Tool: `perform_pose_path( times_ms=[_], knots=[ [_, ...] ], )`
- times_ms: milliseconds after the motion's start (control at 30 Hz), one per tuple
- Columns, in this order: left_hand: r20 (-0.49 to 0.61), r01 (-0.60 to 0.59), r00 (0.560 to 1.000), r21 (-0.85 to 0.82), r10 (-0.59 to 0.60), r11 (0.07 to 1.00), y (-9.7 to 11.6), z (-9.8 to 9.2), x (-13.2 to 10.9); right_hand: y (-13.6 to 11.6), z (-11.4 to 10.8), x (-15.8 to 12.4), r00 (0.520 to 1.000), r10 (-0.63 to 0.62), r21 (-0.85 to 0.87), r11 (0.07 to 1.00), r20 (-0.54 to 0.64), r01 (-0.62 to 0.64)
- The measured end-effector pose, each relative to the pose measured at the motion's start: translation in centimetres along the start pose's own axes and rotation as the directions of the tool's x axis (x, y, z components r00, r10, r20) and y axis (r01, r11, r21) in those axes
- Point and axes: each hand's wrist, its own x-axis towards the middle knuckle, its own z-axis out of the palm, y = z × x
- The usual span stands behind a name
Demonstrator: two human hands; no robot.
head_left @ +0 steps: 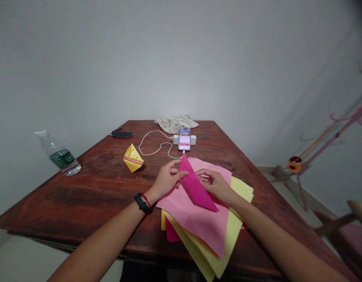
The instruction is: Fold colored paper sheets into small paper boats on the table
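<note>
A magenta sheet of paper folded into a long triangle (pixel 195 188) is held up above a stack of coloured paper. My left hand (pixel 168 177) pinches its left edge, with the thumb in front and the fingers behind. On its other side my right hand (pixel 214 184) has curled fingers against the back edge; the tips are partly hidden by the paper. Beneath lies a light pink sheet (pixel 210 235), with yellow sheets (pixel 239 192) and more magenta under it. A dark band sits on my left wrist.
A yellow folded paper piece (pixel 134 158) stands left of the stack. Behind are a phone (pixel 185 140) propped on a white power bank, a white cable (pixel 144 153), a cloth (pixel 175 123) and a black device (pixel 121 134). A water bottle (pixel 59 154) stands at the table's left edge.
</note>
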Motion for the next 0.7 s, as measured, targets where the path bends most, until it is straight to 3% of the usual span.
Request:
perform_pose_path(
  times_ms=[100, 200, 367, 433, 500, 600, 700],
  knots=[
    [-0.015, -0.019, 1.000, 0.004, 0.019, 1.000, -0.2, 0.1, -0.1, 0.3, 0.2, -0.1, 0.999, -0.003, -0.038, 0.999, 0.048, 0.005],
    [-0.036, -0.040, 0.998, 0.071, 0.043, 0.997, -0.5, 0.2, -0.3, 0.4, 0.3, 0.0, 0.992, -0.086, -0.083, 0.992, 0.095, 0.094],
    [-0.101, -0.129, 0.982, 0.266, 0.161, 0.955, 0.1, 0.4, -1.0, 0.4, 0.2, 0.3, 0.991, -0.117, -0.051, 0.991, 0.072, 0.120],
    [-0.186, -0.192, 0.943, 0.367, 0.274, 0.910, 1.2, 0.3, -1.1, 0.3, 0.1, 0.4, 0.992, -0.118, 0.002, 0.993, 0.037, 0.118],
    [-0.251, -0.255, 0.875, 0.489, 0.415, 0.834, 2.5, -0.2, -0.8, 0.2, 0.0, 0.6, 0.989, -0.150, 0.052, 0.987, -0.012, 0.150],
    [-0.279, -0.236, 0.786, 0.689, 0.552, 0.685, 4.0, -2.5, 0.4, 0.3, -0.2, 1.1, 0.982, -0.165, 0.122, 0.977, -0.089, 0.175],
    [-0.282, -0.045, 0.784, 0.863, 0.553, 0.504, 4.3, -7.4, 2.2, 0.7, -0.4, 1.5, 0.978, -0.144, 0.199, 0.965, -0.154, 0.173]
  ],
)
